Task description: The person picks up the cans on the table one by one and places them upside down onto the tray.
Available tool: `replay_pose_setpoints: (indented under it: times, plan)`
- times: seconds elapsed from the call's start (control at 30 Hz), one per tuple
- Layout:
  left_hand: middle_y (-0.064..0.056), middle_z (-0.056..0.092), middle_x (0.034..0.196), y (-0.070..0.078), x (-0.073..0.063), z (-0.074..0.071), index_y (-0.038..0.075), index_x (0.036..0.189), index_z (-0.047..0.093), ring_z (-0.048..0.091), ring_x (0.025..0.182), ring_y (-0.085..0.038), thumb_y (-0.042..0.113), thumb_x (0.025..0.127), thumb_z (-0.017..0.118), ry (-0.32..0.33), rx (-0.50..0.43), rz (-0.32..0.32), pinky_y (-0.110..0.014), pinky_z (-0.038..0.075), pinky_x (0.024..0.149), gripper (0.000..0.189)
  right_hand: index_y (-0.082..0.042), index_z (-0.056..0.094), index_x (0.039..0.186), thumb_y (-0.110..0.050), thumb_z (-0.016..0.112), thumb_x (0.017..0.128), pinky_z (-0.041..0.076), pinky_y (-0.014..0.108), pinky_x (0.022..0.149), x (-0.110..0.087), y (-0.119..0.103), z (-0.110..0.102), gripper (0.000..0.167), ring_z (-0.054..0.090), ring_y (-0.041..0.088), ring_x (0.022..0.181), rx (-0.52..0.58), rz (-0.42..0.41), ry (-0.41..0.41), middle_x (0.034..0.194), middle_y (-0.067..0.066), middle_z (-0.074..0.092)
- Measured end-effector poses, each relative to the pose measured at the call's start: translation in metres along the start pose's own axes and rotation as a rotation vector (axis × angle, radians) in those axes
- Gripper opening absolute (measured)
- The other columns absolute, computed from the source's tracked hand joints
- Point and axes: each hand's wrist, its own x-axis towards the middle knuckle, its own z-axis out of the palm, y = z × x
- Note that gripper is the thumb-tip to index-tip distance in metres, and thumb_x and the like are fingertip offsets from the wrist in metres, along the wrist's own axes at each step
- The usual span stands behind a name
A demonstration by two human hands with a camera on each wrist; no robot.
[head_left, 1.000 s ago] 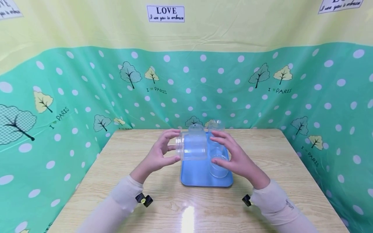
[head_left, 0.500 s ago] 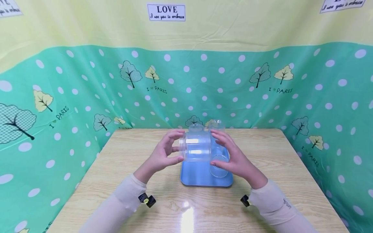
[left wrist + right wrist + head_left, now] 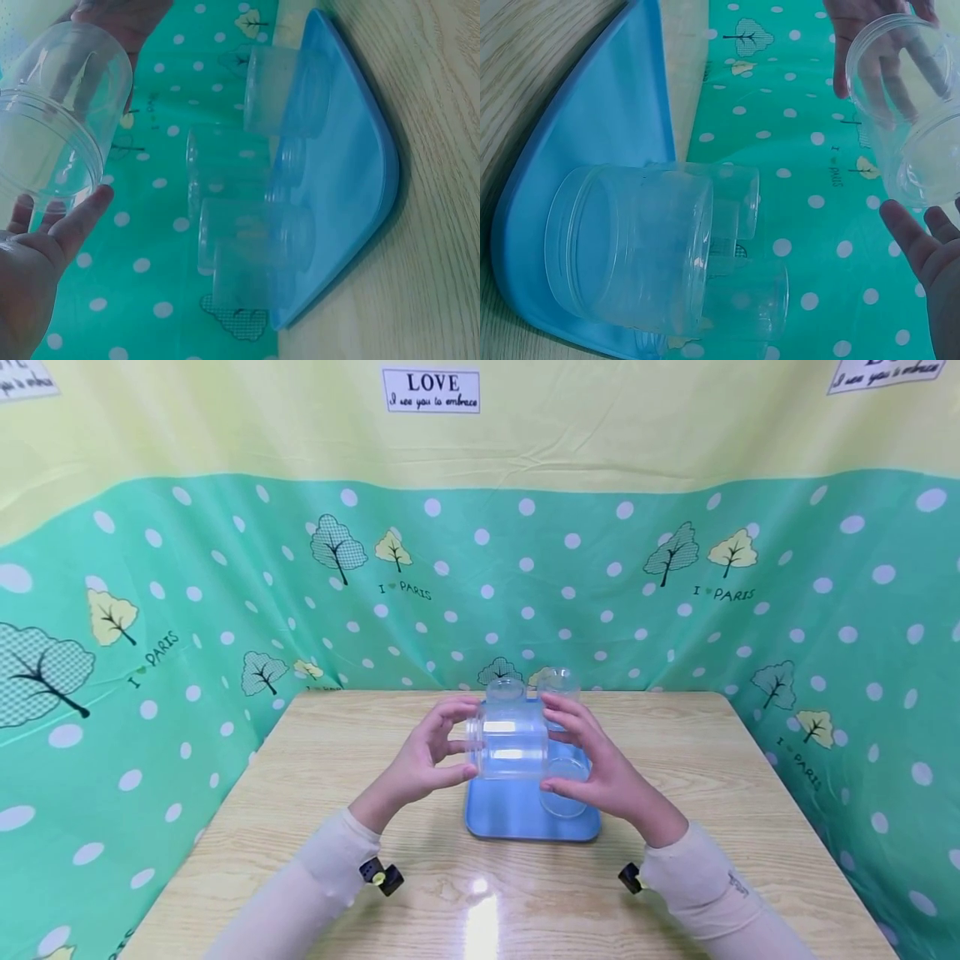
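Observation:
A clear plastic jar [image 3: 513, 747] lies sideways in the air above the tray, held between my two hands. My left hand [image 3: 423, 756] grips its threaded mouth end, fingers above and thumb below. At the base end, my right hand [image 3: 603, 768] holds the jar with curved fingers and thumb. The left wrist view shows the open mouth of the jar [image 3: 67, 97] by the left fingertips. In the right wrist view the base faces the right hand [image 3: 937, 262].
Beneath the hands is a blue tray [image 3: 502, 828] on a wooden table [image 3: 315, 893]. Several similar clear jars stand on it, including a front right jar [image 3: 564, 797] and a back right jar [image 3: 557, 679]. A patterned green curtain [image 3: 480, 568] hangs around the table.
The held jar and my left hand have moved a little to the right, towards the right hand. Reflections on the jar have shifted. My right hand has barely moved.

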Motion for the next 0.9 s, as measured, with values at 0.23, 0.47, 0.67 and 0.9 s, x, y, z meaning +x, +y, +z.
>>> replay_pose_setpoints:
  times: [0.23, 0.47, 0.67, 0.9]
  plan:
    - [-0.023, 0.033, 0.155, 0.001, -0.001, 0.001, -0.005, 0.142, 0.040, 0.038, 0.144, -0.040, -0.014, 0.079, 0.076, -0.007, 0.002, 0.012, -0.052, 0.054, 0.103, 0.073, 0.005, 0.043, 0.145, 0.019, 0.085, 0.068, 0.053, 0.047, 0.105, 0.000, -0.002, 0.000, 0.089, 0.037, 0.015, 0.147, 0.006, 0.014, -0.007, 0.155, 0.039, 0.025]
    - [-0.017, 0.035, 0.156, 0.003, 0.000, 0.001, -0.006, 0.142, 0.040, 0.038, 0.145, -0.038, -0.015, 0.079, 0.076, -0.011, 0.004, 0.016, -0.052, 0.054, 0.103, 0.073, 0.002, 0.044, 0.145, 0.019, 0.085, 0.067, 0.050, 0.033, 0.108, 0.000, -0.002, 0.001, 0.090, 0.037, 0.015, 0.147, 0.015, 0.016, -0.011, 0.155, 0.040, 0.024]
    - [-0.014, 0.037, 0.156, 0.003, -0.001, -0.001, -0.004, 0.143, 0.041, 0.039, 0.145, -0.034, -0.010, 0.081, 0.078, -0.013, 0.003, 0.010, -0.053, 0.054, 0.102, 0.072, 0.009, 0.042, 0.143, 0.016, 0.087, 0.068, 0.051, 0.033, 0.108, -0.001, 0.001, 0.002, 0.088, 0.036, 0.014, 0.147, 0.015, 0.031, -0.022, 0.157, 0.038, 0.024]
    - [-0.015, 0.037, 0.156, 0.004, -0.002, -0.002, -0.003, 0.143, 0.041, 0.036, 0.145, -0.044, -0.010, 0.082, 0.078, -0.015, -0.003, 0.002, -0.053, 0.054, 0.102, 0.072, 0.002, 0.041, 0.148, 0.011, 0.089, 0.068, 0.049, 0.030, 0.109, -0.011, 0.025, 0.003, 0.094, 0.036, 0.026, 0.147, 0.008, 0.040, -0.039, 0.162, 0.028, 0.022]
